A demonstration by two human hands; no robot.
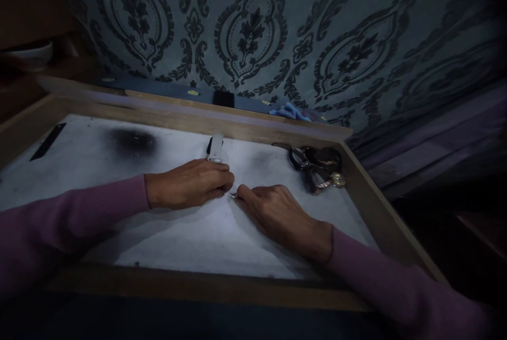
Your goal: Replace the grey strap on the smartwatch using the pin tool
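My left hand [192,182] is closed over the white surface, its thumb and fingertips pressed together near the middle. Facing it, my right hand [279,212] is closed in a pinch with the thumb forward. A small, thin silvery metal piece [232,196] pokes out from my right fingertips and reaches toward the left ones. Its kind is too small and dark to make out, and what the left fingers hold is hidden. Just beyond my left knuckles a smartwatch with a white strap [216,147] stands on the white surface.
A shallow wooden tray [396,229] with raised sides surrounds the white base. Several dark-strapped wristwatches [317,166] are heaped in its right corner. A flat black strip [48,141] lies at left. Behind the far wall are a blue cloth [291,112] and a black object [224,99].
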